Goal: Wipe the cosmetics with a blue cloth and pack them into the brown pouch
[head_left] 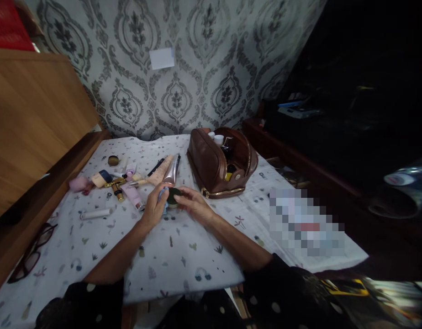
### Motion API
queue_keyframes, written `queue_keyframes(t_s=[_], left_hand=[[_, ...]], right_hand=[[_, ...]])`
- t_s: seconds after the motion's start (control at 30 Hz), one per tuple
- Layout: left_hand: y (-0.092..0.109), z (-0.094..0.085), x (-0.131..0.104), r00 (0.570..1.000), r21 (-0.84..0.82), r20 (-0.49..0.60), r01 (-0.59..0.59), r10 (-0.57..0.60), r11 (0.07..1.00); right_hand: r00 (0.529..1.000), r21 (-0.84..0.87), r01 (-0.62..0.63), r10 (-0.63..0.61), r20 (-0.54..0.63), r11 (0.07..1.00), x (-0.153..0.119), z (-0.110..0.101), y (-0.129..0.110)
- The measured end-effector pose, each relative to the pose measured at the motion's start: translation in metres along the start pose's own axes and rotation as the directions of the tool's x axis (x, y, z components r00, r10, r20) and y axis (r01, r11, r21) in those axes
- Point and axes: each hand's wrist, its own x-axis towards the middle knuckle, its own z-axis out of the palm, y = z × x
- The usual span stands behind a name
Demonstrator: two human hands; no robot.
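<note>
Near the middle of the cloth-covered table, my two hands meet around a small round jar [174, 197] with a dark lid. My right hand [196, 206] grips it from the right, fingers closed on its edge. A light blue, cloth-like piece [165, 209] is pinched in my left hand [152, 208], pressed against the jar's left side. Just beyond my hands lie a shiny pinkish tube [171, 171] and a beige tube [160, 172]. To the right stands an unzipped brown leather makeup bag [211, 167] with bottles and white-capped items inside.
Left of my hands are a lilac tube [133, 195], a white stick [96, 213], a round dark-topped container [113, 160] and a pink sponge-like piece [79, 183]. Glasses [33, 253] lie at the left edge. A pixelated item [305, 221] lies right. A wooden panel [36, 105] borders the left.
</note>
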Motion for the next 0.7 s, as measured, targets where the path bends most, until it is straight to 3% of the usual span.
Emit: queue_keyframes(t_s=[0.13,0.33,0.7], left_hand=[[0.001,-0.001,0.002,1.0,-0.022,0.003,0.02,-0.02,1.0],[-0.001,0.001,0.002,0.999,0.005,-0.027,0.042,-0.041,0.999],[-0.004,-0.001,0.0,0.998,0.122,-0.061,0.007,0.001,0.992]], right_hand=[[1.0,0.041,-0.005,0.005,-0.005,0.999,0.004,-0.003,0.005],[0.992,0.112,0.004,0.01,-0.123,0.994,0.011,-0.006,0.013],[0.995,0.033,0.005,-0.002,-0.099,0.999,0.008,-0.003,0.009]])
